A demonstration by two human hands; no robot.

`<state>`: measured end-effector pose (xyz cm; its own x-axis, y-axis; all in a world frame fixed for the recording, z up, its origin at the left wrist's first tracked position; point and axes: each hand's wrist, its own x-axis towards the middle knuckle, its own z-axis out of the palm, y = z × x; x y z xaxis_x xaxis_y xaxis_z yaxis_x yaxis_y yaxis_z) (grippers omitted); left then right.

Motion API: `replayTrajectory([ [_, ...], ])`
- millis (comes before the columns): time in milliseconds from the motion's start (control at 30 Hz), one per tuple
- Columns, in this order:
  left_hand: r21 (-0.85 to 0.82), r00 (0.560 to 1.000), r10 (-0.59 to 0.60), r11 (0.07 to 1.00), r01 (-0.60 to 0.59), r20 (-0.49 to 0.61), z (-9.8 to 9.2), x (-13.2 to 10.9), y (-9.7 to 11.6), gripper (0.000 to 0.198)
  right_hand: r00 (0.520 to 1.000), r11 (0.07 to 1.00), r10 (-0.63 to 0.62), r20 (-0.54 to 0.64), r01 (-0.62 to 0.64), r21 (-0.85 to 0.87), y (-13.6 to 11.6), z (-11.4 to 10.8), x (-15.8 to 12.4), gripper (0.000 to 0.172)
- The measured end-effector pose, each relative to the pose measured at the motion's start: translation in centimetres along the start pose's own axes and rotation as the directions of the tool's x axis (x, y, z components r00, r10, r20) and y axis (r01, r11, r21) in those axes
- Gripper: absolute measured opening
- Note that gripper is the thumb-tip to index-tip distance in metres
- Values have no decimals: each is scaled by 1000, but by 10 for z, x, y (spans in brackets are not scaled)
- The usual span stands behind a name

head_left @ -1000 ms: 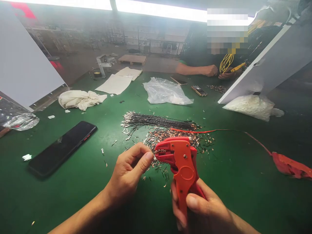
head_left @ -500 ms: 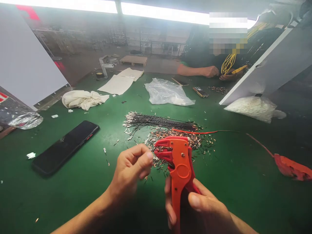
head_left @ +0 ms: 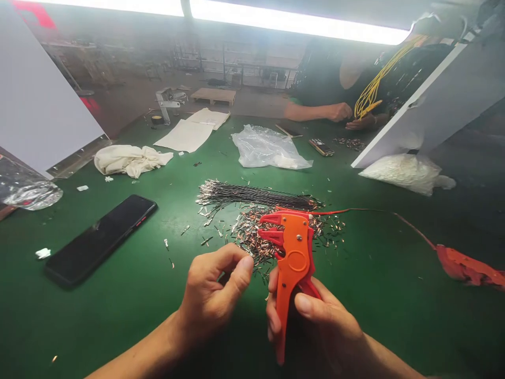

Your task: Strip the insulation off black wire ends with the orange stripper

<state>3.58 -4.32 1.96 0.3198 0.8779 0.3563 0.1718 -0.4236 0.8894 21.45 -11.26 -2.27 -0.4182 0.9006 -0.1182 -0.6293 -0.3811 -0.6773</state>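
In my right hand (head_left: 327, 316) is an orange and red wire stripper (head_left: 294, 263), held upright with its jaws pointing left. My left hand (head_left: 216, 287) is closed in a pinch just left of and below the jaws, apart from them. Whatever its fingertips hold is too small or hidden to make out. Behind the tool lies a heap of short wire offcuts and small metal terminals (head_left: 250, 226). Beyond that heap rests a bundle of black wires (head_left: 256, 195) with metal terminals at the left ends.
A black phone (head_left: 102, 239) lies at left, near a crumpled white cloth (head_left: 132, 160). Farther back are paper sheets (head_left: 187, 134) and a plastic bag (head_left: 270, 147). Opposite, a person (head_left: 315, 111) handles yellow wires (head_left: 366, 100). A white panel (head_left: 418, 100) and filled bag (head_left: 404, 173) stand right.
The wire stripper has risen slightly and shifted right, with its jaws farther from my left hand. My left hand has moved a little down and right, still pinched.
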Motion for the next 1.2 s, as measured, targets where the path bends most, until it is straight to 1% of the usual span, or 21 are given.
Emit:
replayTrajectory([
  [133,60,1000,16,998,-17,16,5,-2,1,28,1000,999,-19,-15,19,-32,-3,0,0,37],
  [333,185,997,57,982,-45,-58,7,-2,0,29,999,996,25,47,-21,-89,1,0,0,39],
  [600,181,991,114,978,-100,-68,9,-3,-1,28,999,979,19,48,-9,-205,1,3,3,35],
  [733,160,994,101,983,-92,-48,11,-4,-1,28,999,947,24,43,-9,-322,0,3,3,36],
  [833,163,995,101,982,-96,-19,13,-6,-1,27,998,937,38,51,-18,-349,-1,5,3,38],
  [867,179,992,126,976,-121,-13,13,-6,-1,26,998,942,46,50,-26,-336,-1,6,3,37],
  [900,200,984,177,965,-172,-7,13,-7,-1,25,997,950,53,47,-36,-310,-2,7,3,35],
  [967,249,946,322,915,-317,21,14,-8,-2,22,999,969,36,6,-33,-245,-4,8,3,29],
  [1033,290,878,474,833,-472,67,15,-13,-1,21,997,978,-16,-78,-1,-208,-7,9,2,27],
  [1067,310,840,533,786,-535,101,16,-16,0,19,992,982,-36,-121,13,-188,-8,9,2,29],
  [1133,351,762,621,682,-642,186,19,-24,2,12,986,993,-27,-165,7,-117,-11,10,2,38],
  [1200,373,680,663,572,-730,313,23,-32,3,9,988,1000,7,-151,-9,-16,-14,10,3,46],
])
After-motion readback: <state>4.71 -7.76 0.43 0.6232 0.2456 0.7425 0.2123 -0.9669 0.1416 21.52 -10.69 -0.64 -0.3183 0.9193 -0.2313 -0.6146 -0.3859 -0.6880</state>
